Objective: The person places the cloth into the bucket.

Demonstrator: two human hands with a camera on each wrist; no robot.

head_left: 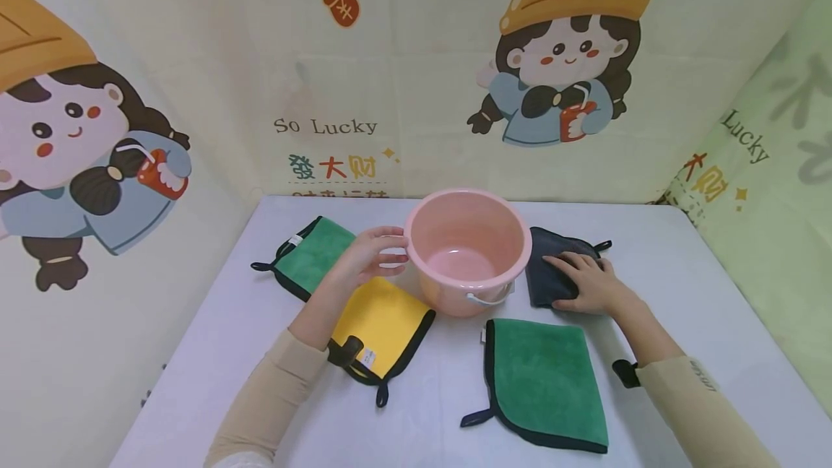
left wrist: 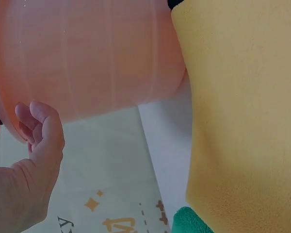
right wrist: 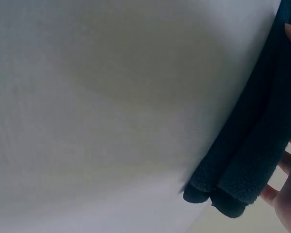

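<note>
A pink bucket (head_left: 455, 298) with a white handle stands upright near the table's back edge. My left hand (head_left: 370, 258) is at its left side, fingers loosely bent and fingertips at the rim; in the left wrist view the bent fingers (left wrist: 41, 116) lie by the outer wall just under the rim. To the right of the bucket lies a folded dark cloth (head_left: 542, 282) with a loop. My right hand (head_left: 594, 284) rests over it, fingers spread on top and thumb by the near edge. The right wrist view shows the cloth's thick folded layers (right wrist: 252, 160) edge-on.
A yellow cloth (head_left: 390, 316) with black trim lies under the left forearm, beside a green cloth (head_left: 325, 248) at the back left. Another green cloth (head_left: 542, 381) lies at the front right. Printed fabric (head_left: 429, 78) hangs behind the white table (head_left: 676, 258).
</note>
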